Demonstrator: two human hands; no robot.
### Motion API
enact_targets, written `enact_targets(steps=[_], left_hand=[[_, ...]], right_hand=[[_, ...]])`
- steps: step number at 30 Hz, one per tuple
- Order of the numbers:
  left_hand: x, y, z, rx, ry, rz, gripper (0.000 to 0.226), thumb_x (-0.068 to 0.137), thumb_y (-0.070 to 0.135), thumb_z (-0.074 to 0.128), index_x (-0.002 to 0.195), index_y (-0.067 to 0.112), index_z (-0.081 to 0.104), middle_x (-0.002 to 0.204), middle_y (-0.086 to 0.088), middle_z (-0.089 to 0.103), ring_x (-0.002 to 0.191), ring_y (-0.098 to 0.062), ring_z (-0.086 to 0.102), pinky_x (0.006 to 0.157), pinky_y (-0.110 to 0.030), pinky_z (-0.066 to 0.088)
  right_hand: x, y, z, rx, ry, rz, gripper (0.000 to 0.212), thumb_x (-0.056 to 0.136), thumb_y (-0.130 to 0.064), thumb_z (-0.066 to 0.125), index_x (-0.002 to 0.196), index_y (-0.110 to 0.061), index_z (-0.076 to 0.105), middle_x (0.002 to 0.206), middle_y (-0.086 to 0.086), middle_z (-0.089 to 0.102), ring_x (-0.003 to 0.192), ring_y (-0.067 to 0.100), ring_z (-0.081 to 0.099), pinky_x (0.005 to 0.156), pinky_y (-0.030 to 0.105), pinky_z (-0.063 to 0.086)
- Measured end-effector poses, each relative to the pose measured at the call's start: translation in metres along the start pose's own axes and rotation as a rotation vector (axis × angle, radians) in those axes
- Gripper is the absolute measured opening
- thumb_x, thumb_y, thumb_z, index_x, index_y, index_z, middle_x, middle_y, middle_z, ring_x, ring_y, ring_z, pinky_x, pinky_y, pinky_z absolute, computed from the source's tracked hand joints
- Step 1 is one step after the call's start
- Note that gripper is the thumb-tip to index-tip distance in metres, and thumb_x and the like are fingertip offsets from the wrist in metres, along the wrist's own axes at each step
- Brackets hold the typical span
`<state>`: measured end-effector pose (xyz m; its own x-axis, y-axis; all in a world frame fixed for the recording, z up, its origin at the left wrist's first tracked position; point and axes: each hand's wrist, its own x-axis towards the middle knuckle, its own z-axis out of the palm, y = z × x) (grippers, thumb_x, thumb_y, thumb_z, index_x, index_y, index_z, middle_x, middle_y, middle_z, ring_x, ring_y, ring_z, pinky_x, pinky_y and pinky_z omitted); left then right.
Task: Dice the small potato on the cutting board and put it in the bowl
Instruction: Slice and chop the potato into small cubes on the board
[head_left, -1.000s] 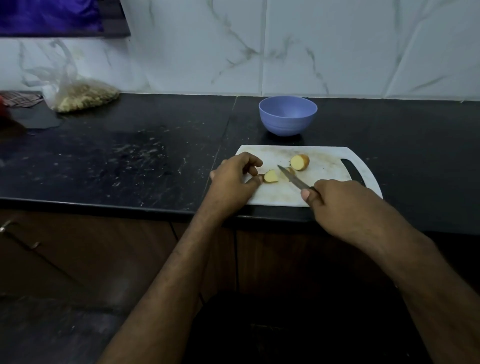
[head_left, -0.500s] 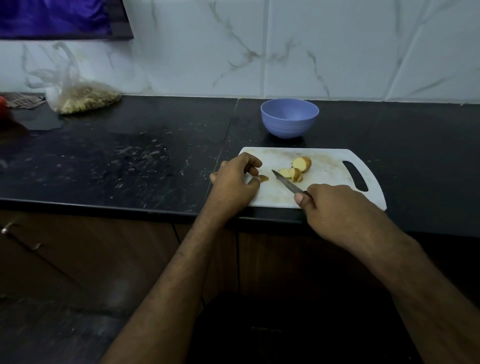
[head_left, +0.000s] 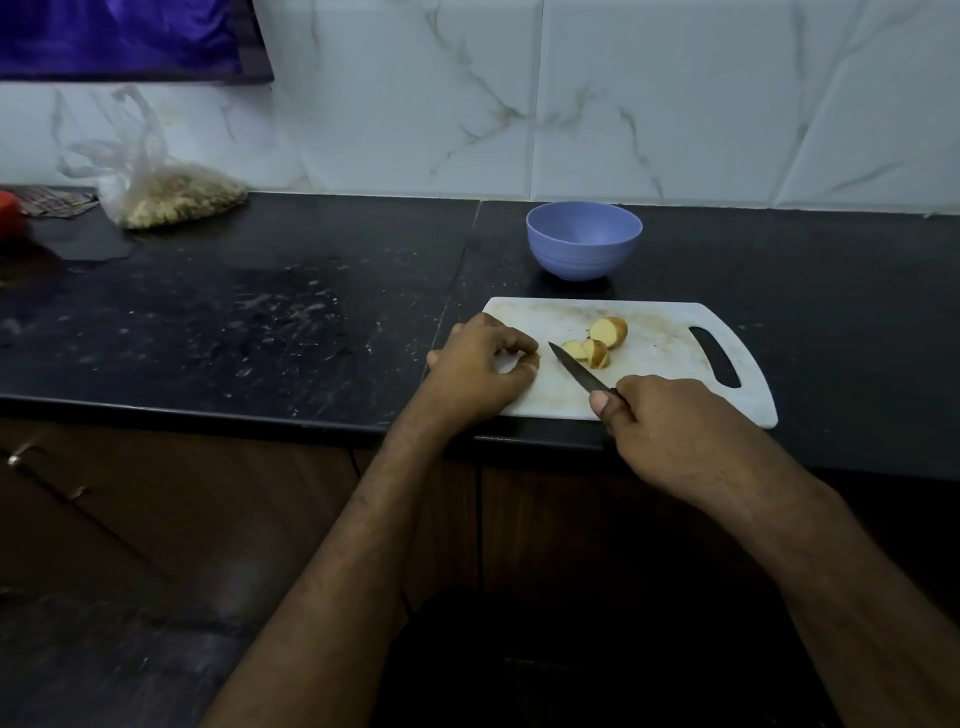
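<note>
A white cutting board (head_left: 660, 345) lies at the counter's front edge. On it sit three potato pieces: a larger chunk (head_left: 609, 331) and two smaller cuts (head_left: 586, 352) just in front of it. My right hand (head_left: 670, 426) grips the handle of a dark knife (head_left: 579, 371), whose blade tip lies on the board beside the smaller cuts. My left hand (head_left: 480, 366) rests on the board's left end, its thumb and forefinger curled into a ring and seemingly pinching a tiny potato bit. The purple bowl (head_left: 582, 260) stands empty just behind the board.
A clear plastic bag of pale food (head_left: 171, 200) lies at the back left of the black counter (head_left: 260, 322). A red object (head_left: 9, 213) and a patterned cloth (head_left: 57, 200) are at the far left. White marble tiles back the counter.
The knife has pushed the cut potato piece rightward, away from my left hand, next to the larger chunk. My left hand stays at the board's left end.
</note>
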<state>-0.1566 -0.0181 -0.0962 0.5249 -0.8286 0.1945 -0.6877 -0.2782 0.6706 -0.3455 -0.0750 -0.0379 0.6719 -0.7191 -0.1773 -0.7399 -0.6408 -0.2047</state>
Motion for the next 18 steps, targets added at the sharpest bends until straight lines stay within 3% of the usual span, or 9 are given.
enact_targets(steps=[5, 9, 12, 15, 18], left_hand=[[0.001, 0.007, 0.007, 0.05, 0.101, -0.01, 0.01, 0.091, 0.036, 0.069, 0.1, 0.036, 0.072, 0.104, 0.015, 0.054, 0.108, -0.01, 0.049, 0.1, -0.041, 0.035], [-0.007, 0.005, 0.014, 0.088, 0.227, 0.075, 0.011, 0.088, 0.037, 0.072, 0.09, 0.027, 0.076, 0.09, 0.011, 0.058, 0.092, -0.012, 0.055, 0.089, -0.049, 0.047], [-0.011, 0.008, 0.017, 0.244, 0.263, 0.132, 0.019, 0.094, 0.038, 0.063, 0.095, 0.021, 0.073, 0.093, 0.007, 0.061, 0.092, -0.015, 0.055, 0.088, -0.047, 0.044], [-0.012, 0.012, 0.018, 0.343, 0.298, 0.146, 0.025, 0.101, 0.036, 0.051, 0.103, 0.021, 0.07, 0.101, 0.005, 0.067, 0.096, -0.017, 0.059, 0.091, -0.043, 0.041], [-0.01, 0.009, 0.018, 0.314, 0.262, 0.156, 0.021, 0.101, 0.027, 0.05, 0.108, 0.02, 0.069, 0.107, 0.004, 0.067, 0.099, -0.017, 0.059, 0.09, -0.044, 0.043]], right_hand=[[-0.003, -0.001, 0.001, 0.011, -0.026, 0.007, 0.036, 0.103, -0.048, 0.031, 0.097, -0.019, 0.051, 0.079, -0.002, 0.054, 0.069, 0.008, 0.05, 0.052, 0.024, 0.032], [-0.004, -0.01, 0.003, 0.061, -0.006, 0.013, 0.04, 0.103, -0.047, 0.029, 0.106, -0.016, 0.054, 0.081, 0.0, 0.056, 0.066, 0.01, 0.055, 0.054, 0.026, 0.045], [-0.01, -0.022, 0.003, 0.198, -0.05, 0.076, 0.038, 0.104, -0.043, 0.028, 0.111, -0.013, 0.05, 0.086, 0.008, 0.064, 0.061, 0.019, 0.066, 0.056, 0.033, 0.059], [-0.009, -0.025, 0.006, 0.204, -0.013, 0.044, 0.038, 0.104, -0.042, 0.028, 0.113, -0.013, 0.051, 0.089, 0.009, 0.066, 0.067, 0.023, 0.069, 0.064, 0.038, 0.061], [-0.009, -0.025, 0.006, 0.189, 0.011, 0.034, 0.037, 0.104, -0.042, 0.029, 0.113, -0.014, 0.051, 0.088, 0.008, 0.065, 0.066, 0.021, 0.068, 0.061, 0.037, 0.061]])
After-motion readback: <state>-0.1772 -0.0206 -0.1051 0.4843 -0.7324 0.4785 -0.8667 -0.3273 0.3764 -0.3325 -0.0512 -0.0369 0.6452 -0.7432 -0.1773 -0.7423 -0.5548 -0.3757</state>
